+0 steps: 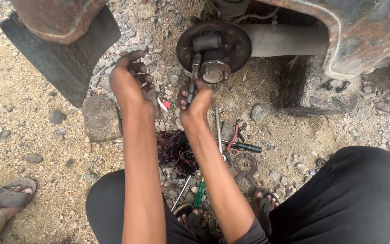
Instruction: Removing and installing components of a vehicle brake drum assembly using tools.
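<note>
Head view: right hand (196, 100) fingers clenched around slim metal tool (194, 77), left hand (129, 81) fingers released.

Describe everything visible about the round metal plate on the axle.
The round backing plate is dark, rusty, greasy metal, facing the camera on the axle end beneath the vehicle. A dark cylinder sits near its top; a lighter hub protrudes low at centre. The right hand holds a tool against its lower left.
</note>
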